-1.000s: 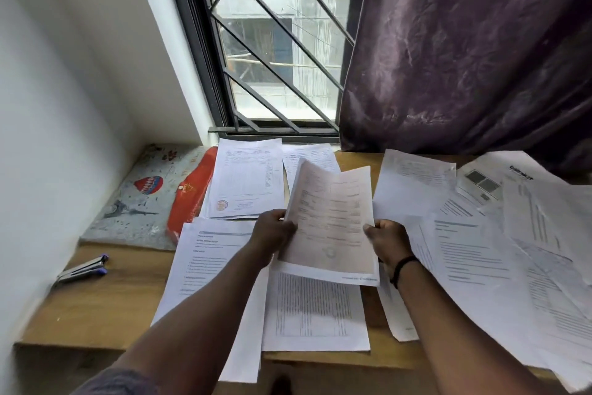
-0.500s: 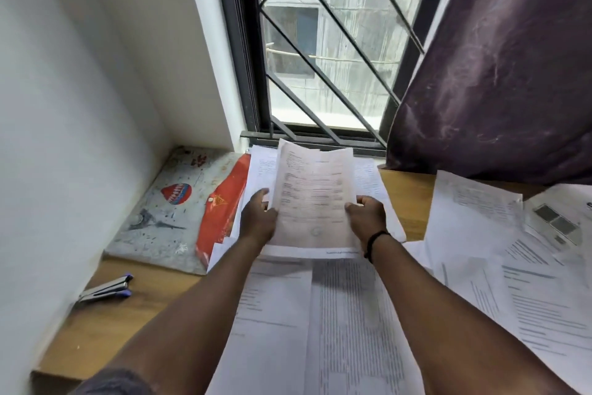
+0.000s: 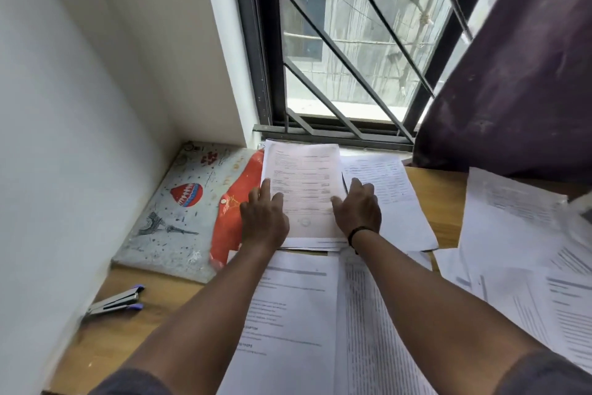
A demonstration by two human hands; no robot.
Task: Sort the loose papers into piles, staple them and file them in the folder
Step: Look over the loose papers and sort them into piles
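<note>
White sheet point(image 3: 304, 183): flat atop a pile by the window, on the worktop point(image 3: 153, 330).
Left hand point(image 3: 264, 221): fingers straight, pressing its left edge.
Right hand point(image 3: 357, 212): seemingly flat on its right edge.
Stapler point(image 3: 113, 301): near left.

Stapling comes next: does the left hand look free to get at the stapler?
Probably yes. The left hand rests flat on the paper pile, holding nothing, and bare desk lies between it and the stapler.

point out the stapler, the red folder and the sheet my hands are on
stapler point(image 3: 113, 301), head view, middle of its metal body.
red folder point(image 3: 229, 228), head view, bare red cover.
sheet point(image 3: 304, 183), head view, its printed middle.
</note>
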